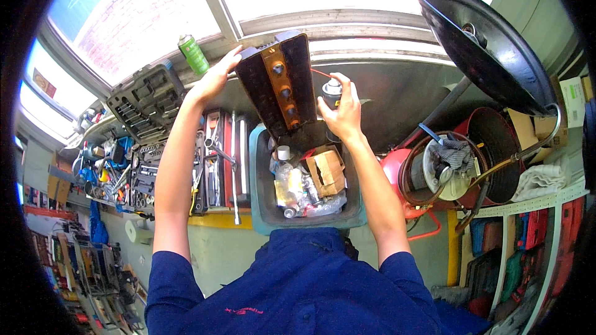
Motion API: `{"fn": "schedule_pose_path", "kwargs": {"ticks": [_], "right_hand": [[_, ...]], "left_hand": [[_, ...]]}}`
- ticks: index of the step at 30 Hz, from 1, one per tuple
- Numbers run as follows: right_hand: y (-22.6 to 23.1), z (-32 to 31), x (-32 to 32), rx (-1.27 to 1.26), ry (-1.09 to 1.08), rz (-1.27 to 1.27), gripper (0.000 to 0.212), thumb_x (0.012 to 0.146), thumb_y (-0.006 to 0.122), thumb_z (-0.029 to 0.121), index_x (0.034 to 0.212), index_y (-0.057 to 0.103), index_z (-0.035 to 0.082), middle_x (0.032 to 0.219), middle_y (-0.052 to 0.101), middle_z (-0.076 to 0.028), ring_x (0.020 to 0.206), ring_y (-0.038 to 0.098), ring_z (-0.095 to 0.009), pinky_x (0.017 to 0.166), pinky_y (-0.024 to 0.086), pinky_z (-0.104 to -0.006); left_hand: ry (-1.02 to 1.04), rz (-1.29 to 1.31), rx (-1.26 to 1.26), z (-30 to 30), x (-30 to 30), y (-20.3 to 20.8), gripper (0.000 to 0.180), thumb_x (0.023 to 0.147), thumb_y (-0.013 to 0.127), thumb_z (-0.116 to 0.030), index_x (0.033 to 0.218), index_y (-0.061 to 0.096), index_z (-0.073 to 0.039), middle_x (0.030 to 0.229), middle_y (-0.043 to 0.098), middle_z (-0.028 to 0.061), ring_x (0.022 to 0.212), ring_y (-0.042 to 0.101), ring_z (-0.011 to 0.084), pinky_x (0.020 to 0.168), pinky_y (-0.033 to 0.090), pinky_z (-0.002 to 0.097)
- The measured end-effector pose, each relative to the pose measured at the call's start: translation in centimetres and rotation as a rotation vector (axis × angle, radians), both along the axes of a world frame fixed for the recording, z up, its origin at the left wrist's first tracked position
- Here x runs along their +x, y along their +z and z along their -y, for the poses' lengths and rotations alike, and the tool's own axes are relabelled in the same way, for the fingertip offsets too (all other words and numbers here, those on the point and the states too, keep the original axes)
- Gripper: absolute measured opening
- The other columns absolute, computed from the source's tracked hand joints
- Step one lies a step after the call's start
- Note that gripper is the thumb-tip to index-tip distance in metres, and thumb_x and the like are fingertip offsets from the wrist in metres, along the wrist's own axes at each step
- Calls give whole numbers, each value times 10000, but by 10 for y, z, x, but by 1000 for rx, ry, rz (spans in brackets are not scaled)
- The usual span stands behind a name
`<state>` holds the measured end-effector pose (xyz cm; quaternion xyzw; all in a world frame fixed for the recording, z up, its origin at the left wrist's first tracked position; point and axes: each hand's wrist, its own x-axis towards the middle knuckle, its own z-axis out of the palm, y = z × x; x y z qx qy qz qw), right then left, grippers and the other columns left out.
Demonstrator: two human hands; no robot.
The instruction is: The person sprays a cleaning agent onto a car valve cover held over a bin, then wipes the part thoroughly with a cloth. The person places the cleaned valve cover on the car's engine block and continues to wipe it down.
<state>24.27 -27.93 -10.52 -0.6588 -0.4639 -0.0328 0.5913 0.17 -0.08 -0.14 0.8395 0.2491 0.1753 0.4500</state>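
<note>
My left hand grips the upper left edge of a long black engine cover, like a valve cover. The cover is tilted up, its oil-browned inner strip with round holes showing. In my right hand is a spray can, the index finger on its top. A thin red straw runs from the nozzle to the cover's right edge. Both are held above a teal bin containing plastic bottles, clear wrapping and a torn cardboard box. The fingers behind the cover are partly hidden.
Tool cases, a lug wrench and loose tools lie on the left. A green can stands by the window. On the right are a red tank, a large black funnel dish and a coiled hose.
</note>
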Motion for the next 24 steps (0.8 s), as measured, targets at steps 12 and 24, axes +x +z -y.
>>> {"fn": "schedule_pose_path", "kwargs": {"ticks": [12, 24], "right_hand": [[-43, 7, -8, -109, -9, -31, 655, 836, 822, 128, 1422, 530, 155, 1164, 646, -186, 1059, 705, -394, 906, 580, -473], [-95, 8, -2, -184, -12, -2, 697, 832, 826, 126, 1456, 520, 184, 1169, 623, -191, 1046, 697, -423, 879, 589, -509]], "left_hand": [[10, -26, 18, 0, -1, 1, 819, 1118, 411, -597, 1696, 278, -32, 1761, 286, 167, 1637, 225, 284, 1329, 160, 416], [44, -68, -19, 10, -3, 7, 852, 1065, 415, -716, 1724, 271, -196, 1775, 273, 123, 1633, 238, 293, 1288, 216, 534]]}}
